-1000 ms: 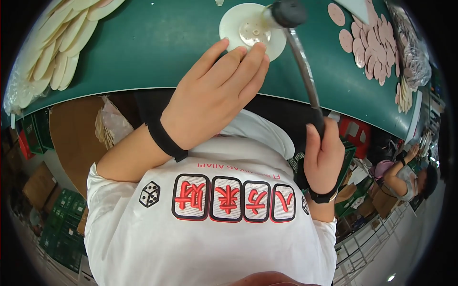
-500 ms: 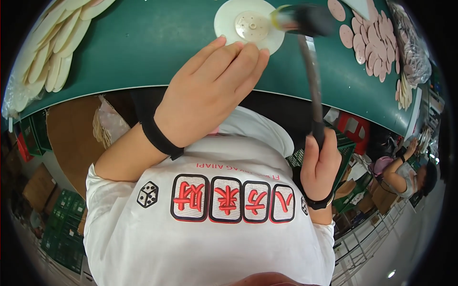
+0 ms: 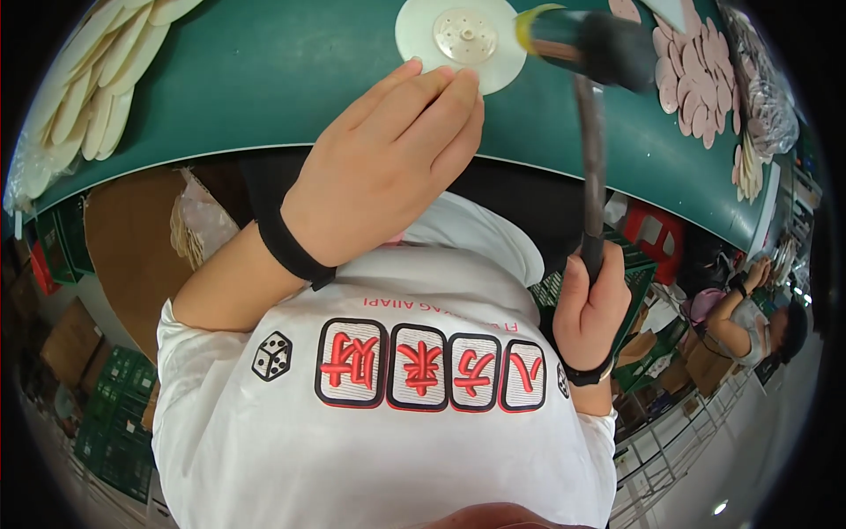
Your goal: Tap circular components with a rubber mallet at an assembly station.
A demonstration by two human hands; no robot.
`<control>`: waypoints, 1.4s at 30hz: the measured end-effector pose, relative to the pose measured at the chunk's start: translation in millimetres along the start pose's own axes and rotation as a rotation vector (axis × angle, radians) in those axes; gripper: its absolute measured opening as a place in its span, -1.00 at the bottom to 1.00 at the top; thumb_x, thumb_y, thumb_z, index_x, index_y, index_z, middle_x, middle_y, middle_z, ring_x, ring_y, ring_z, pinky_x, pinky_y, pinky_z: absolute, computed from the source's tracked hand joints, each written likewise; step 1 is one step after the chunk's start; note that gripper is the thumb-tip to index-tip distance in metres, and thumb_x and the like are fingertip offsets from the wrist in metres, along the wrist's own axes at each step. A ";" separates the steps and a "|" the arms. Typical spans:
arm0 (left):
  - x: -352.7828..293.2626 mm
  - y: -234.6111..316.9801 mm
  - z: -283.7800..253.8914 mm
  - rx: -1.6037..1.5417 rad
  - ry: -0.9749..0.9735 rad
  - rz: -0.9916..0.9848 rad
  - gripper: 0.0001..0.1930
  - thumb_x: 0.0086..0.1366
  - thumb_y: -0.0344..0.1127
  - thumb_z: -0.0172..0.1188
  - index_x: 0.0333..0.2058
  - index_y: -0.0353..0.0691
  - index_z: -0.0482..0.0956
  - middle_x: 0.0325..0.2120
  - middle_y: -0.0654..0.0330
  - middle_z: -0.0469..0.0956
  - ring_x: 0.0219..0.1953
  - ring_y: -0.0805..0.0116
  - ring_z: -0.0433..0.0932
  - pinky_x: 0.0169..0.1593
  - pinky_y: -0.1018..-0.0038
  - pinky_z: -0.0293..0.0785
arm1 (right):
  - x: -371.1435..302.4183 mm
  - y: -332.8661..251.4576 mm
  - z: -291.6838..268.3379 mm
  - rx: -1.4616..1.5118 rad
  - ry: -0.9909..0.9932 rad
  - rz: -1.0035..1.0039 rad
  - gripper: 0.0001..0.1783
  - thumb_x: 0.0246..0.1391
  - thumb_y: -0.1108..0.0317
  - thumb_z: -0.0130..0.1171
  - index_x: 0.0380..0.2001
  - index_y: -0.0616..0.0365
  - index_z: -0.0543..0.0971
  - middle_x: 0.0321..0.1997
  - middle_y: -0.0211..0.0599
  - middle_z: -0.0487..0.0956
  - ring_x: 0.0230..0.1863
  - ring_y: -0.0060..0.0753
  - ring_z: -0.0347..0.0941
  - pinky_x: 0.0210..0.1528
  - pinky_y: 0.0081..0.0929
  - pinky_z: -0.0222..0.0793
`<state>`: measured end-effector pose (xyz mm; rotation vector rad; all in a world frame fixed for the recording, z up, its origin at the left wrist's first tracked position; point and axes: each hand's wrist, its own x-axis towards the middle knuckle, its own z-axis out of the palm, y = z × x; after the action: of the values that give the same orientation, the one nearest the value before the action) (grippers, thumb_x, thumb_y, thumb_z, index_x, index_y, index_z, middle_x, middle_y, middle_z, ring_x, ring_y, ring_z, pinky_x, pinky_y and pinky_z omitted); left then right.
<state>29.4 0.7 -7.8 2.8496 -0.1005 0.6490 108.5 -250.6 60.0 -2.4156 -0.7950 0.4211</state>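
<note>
A round white disc [image 3: 498, 66] lies on the green table at the top centre. On its middle sits a smaller clear round plate [image 3: 465, 36] with small holes and a raised centre. My left hand [image 3: 392, 145] grips the disc's near edge, fingertips together on the rim; its thumb is hidden. My right hand [image 3: 592, 309] is wrapped round the dark handle of a mallet [image 3: 592, 159]. The mallet's head, black at one end and yellowish at the other, hangs raised and slightly blurred just right of the disc.
Cream oval pieces [image 3: 110, 79] are heaped at the table's left. Many pinkish round pieces [image 3: 701, 84] lie at the right, beside clear plastic bags [image 3: 767, 110]. Below the table stand a cardboard box [image 3: 132, 238], green crates [image 3: 119, 423] and a red stool [image 3: 656, 234]. Another person [image 3: 749, 322] sits far right.
The mallet's head has swung rightward and a little nearer, away from the disc. My left hand has slid slightly left and exposes more of the disc's near edge.
</note>
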 end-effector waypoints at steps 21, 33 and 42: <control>24.5 -4.6 -45.0 0.002 -0.282 -0.008 -0.46 0.14 -0.23 0.37 0.13 -0.14 0.52 0.17 0.08 0.47 0.17 0.06 0.47 0.23 0.13 0.38 | 34.3 33.2 5.8 0.890 0.171 0.204 -0.77 0.47 0.26 -0.09 -0.16 0.21 0.44 -0.59 -0.57 0.28 -0.69 -0.78 0.10 -0.68 -0.73 0.02; 25.9 -21.8 -50.1 -1.364 0.243 -0.963 -0.56 0.39 -0.47 0.06 0.23 -0.37 0.35 0.06 0.04 0.56 -0.03 0.26 0.64 -0.04 0.39 0.64 | 52.2 47.6 8.3 0.816 0.149 0.187 -0.74 0.47 0.22 -0.07 -0.21 0.19 0.45 -0.58 -0.59 0.26 -0.69 -0.81 0.08 -0.69 -0.74 -0.01; 29.8 -32.4 -53.4 -1.742 0.075 -0.971 -0.47 0.36 -0.54 -0.05 0.30 -0.49 0.24 0.07 0.00 0.55 0.05 0.23 0.62 0.09 0.35 0.64 | 61.0 49.1 2.8 0.793 0.081 0.194 -0.74 0.46 0.21 -0.04 -0.21 0.18 0.46 -0.58 -0.60 0.27 -0.69 -0.82 0.08 -0.70 -0.75 -0.02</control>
<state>37.4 43.8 45.8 0.9501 0.4597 0.1698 176.4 -244.4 21.4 -1.7449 -0.2677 0.5768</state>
